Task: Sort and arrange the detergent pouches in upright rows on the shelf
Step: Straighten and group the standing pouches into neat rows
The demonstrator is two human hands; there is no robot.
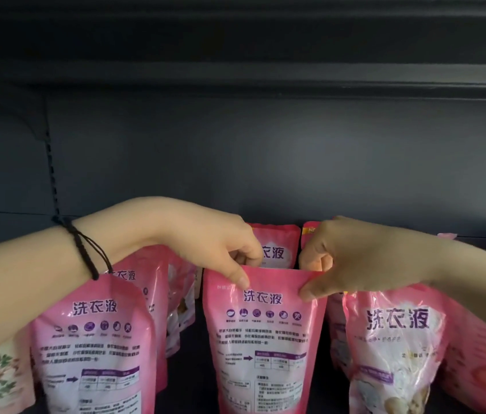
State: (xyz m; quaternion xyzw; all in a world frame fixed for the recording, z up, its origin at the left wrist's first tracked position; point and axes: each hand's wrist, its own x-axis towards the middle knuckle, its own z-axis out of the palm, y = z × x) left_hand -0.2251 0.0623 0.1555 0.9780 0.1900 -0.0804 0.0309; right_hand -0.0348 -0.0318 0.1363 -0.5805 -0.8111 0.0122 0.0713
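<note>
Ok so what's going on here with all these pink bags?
A person is stocking a dark shelf with pink laundry detergent pouches. Both hands pinch the top edge of the middle detergent pouch: the left hand at its upper left, the right hand at its upper right. It stands upright with its printed back towards the camera. More pouches stand around it: one at the left front, one on the right and one behind.

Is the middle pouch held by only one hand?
No, the left hand and the right hand both pinch the top edge of the middle pouch.
</note>
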